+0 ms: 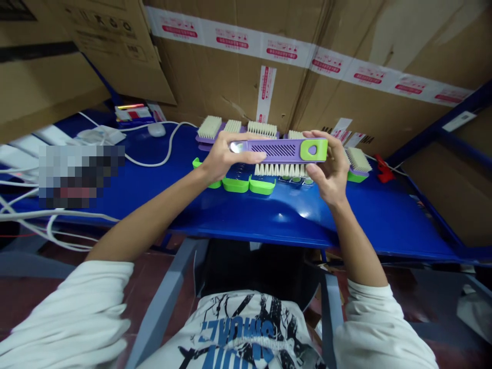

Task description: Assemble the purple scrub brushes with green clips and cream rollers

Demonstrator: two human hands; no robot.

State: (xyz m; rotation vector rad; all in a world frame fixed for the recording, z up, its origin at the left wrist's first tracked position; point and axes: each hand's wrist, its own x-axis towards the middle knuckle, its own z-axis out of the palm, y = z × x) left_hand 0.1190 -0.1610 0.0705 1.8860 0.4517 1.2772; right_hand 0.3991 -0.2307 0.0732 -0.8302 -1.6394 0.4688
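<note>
I hold a purple scrubbing brush [277, 150] with a green end cap and cream bristles pointing down, level above the blue table [284, 215]. My left hand [223, 156] grips its left end with fingers curled over the top. My right hand [330, 166] pinches the green right end between thumb and fingers. Beneath and behind the brush lie several more purple and green brushes [209, 128], some bristles up, and green brush parts [262, 185] at the near side of the row.
Taped cardboard boxes [326, 77] wall off the back of the table. White cables [169, 148], a white mouse [156, 129] and small boxes [132, 114] lie at the left. A red object [383, 168] sits at the right. A blue metal frame [442, 128] stands right.
</note>
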